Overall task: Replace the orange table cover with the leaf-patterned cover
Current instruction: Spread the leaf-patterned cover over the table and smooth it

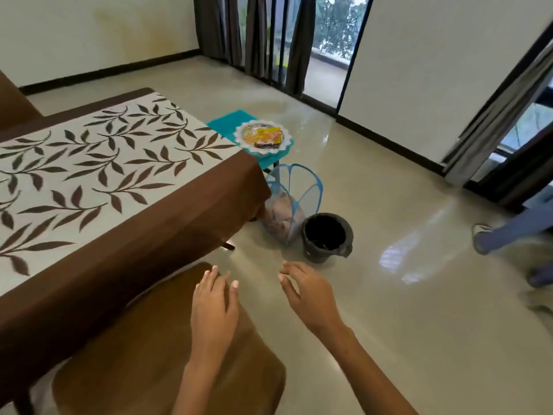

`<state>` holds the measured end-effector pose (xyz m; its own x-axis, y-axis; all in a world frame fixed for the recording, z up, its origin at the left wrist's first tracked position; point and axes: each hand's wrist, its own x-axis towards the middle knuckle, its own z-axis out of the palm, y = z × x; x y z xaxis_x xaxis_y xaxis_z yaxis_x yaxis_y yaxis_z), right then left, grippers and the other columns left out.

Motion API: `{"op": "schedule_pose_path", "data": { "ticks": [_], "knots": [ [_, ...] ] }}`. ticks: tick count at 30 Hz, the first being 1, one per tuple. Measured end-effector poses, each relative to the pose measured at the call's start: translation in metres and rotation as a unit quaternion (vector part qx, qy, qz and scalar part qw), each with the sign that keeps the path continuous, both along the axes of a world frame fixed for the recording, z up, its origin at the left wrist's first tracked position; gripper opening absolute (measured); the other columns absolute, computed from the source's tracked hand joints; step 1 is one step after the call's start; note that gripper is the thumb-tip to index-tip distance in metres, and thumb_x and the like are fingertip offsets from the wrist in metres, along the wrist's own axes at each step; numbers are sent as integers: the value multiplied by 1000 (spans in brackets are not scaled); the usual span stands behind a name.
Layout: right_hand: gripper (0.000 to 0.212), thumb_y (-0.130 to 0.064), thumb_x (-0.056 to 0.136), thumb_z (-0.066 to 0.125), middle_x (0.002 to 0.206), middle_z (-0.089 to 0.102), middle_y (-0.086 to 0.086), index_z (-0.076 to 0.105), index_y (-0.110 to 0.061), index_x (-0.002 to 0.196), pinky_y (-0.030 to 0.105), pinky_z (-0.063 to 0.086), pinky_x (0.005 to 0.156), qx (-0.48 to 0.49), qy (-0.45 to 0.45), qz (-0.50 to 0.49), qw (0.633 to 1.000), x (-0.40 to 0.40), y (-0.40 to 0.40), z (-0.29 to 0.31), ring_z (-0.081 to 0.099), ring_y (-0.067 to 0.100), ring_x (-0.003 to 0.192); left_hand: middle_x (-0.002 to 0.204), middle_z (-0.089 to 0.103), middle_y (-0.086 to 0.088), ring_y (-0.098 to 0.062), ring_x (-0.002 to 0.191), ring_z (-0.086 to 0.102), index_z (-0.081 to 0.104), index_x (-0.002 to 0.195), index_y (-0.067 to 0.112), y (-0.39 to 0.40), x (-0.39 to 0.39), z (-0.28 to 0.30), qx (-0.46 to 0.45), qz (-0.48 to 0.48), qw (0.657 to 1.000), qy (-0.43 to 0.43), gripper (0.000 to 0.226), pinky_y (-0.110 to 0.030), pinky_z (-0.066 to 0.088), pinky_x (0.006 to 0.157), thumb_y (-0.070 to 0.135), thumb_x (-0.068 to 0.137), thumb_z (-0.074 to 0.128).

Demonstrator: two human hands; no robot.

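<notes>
The leaf-patterned cover (89, 181), cream with dark brown leaves and a brown border, lies spread over the table on the left and hangs down its near side. A blue mesh basket (291, 202) stands on the floor by the table's corner with a pale orange-pink cloth (279, 215) bunched inside. My left hand (214, 307) hovers over a brown chair seat, fingers apart, holding nothing. My right hand (305, 290) is held out over the floor, fingers apart and empty.
A brown chair (143, 348) stands right below my hands. A black bucket (326, 236) sits beside the basket. A teal stool (230, 122) past the table corner holds a white plate of packets (263, 137). Another person's legs (508, 232) are at the right edge.
</notes>
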<state>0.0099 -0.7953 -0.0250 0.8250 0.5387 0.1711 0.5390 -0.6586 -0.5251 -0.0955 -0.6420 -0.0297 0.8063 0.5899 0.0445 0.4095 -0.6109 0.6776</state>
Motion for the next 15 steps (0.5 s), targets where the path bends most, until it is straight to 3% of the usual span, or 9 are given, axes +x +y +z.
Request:
{"op": "schedule_pose_path", "data": {
  "ticks": [3, 6, 10, 15],
  "knots": [
    [50, -47, 92, 34, 112, 66, 0, 69, -13, 105, 26, 47, 82, 15, 15, -2, 1000, 72, -6, -1, 62, 17, 98, 143, 47, -10, -20, 138, 33, 58, 128, 7, -13, 67, 5, 0, 5, 1000, -24, 39, -34, 21, 113, 30, 100, 43],
    [38, -37, 92, 45, 109, 68, 2, 69, -10, 105, 27, 48, 81, 30, 16, 2, 999, 145, -3, -4, 63, 19, 97, 139, 51, -9, -20, 136, 37, 60, 125, 7, -23, 135, 7, -3, 11, 1000, -27, 56, -39, 26, 114, 46, 97, 31],
    [35, -35, 92, 46, 106, 68, 1, 69, -12, 104, 21, 42, 74, 26, 10, 35, 999, 243, 10, -9, 63, 18, 94, 140, 49, -7, -21, 137, 35, 58, 127, 8, -28, 222, -1, -19, 31, 999, -2, 50, -36, 23, 115, 41, 100, 33],
    [26, -27, 95, 51, 107, 67, 7, 67, -9, 104, 26, 44, 78, 32, 21, 108, 993, 366, 35, -1, 61, 21, 97, 146, 42, -9, -20, 140, 29, 57, 129, 11, -17, 326, 4, -10, 89, 996, 10, 41, -35, 16, 116, 34, 100, 38]
  ]
}}
